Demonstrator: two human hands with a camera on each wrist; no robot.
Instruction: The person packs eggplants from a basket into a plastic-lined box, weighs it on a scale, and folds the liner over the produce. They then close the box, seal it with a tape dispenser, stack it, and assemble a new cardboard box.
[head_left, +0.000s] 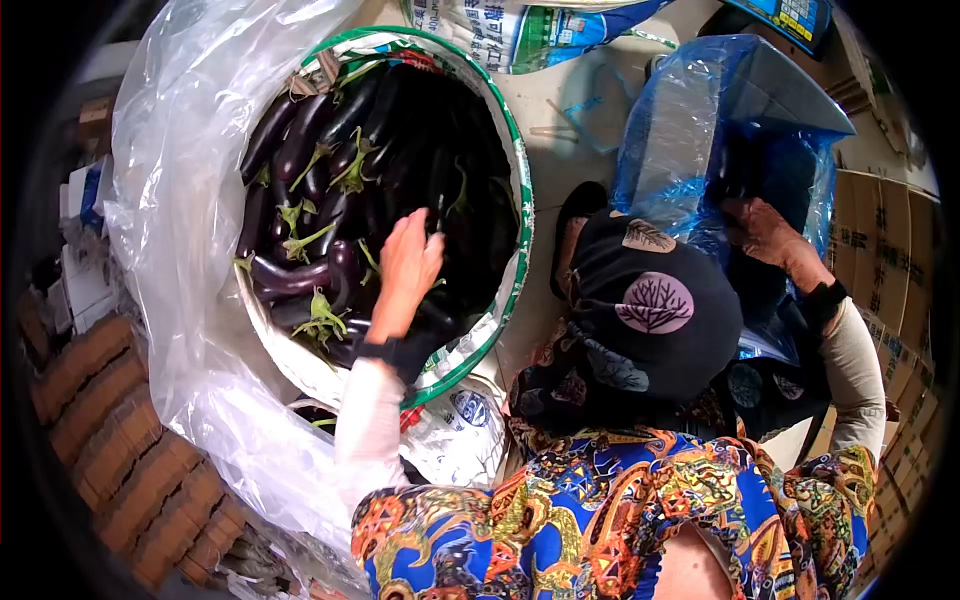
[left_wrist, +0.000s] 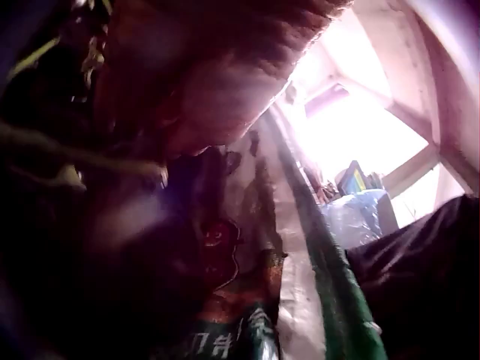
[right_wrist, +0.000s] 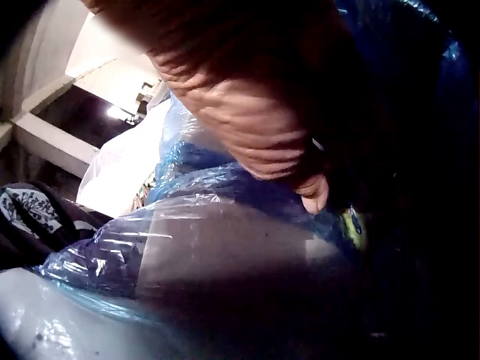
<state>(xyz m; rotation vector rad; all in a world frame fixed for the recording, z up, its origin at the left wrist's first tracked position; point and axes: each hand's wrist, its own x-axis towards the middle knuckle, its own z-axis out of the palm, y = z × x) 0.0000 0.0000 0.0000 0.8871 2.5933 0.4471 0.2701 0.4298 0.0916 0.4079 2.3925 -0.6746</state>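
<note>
Filling a round tub with a green rim (head_left: 526,190), dark glossy eggplants (head_left: 300,140) lie heaped at many angles, several with their green stems showing. The left hand (head_left: 405,265) is over the heap, near the tub's middle, its fingers loosely extended and apart from the thumb, with no eggplant visible in its hold. Its wrist wears a dark band (head_left: 388,354) near the lower part of the rim. To the right, a box lined with blue plastic (head_left: 665,110) stands apart from the tub. The right hand (head_left: 772,235) is inside its opening, just beside dark shapes that look like eggplants. Its fingertips are hidden in shadow, so I cannot tell whether they are closed on anything; the right wrist view shows a small yellow-green patch (right_wrist: 354,229) near the thumb.

Between tub and box is the person's dark cap (head_left: 700,345) with leaf and tree patches, above a colourful patterned shirt (head_left: 600,510). Clear plastic sheeting (head_left: 170,200) spreads along the tub's left side. Brown cardboard (head_left: 130,430) is stacked at lower left, more cartons (head_left: 885,240) stand at far right, and a printed sack (head_left: 490,35) lies beyond the tub.
</note>
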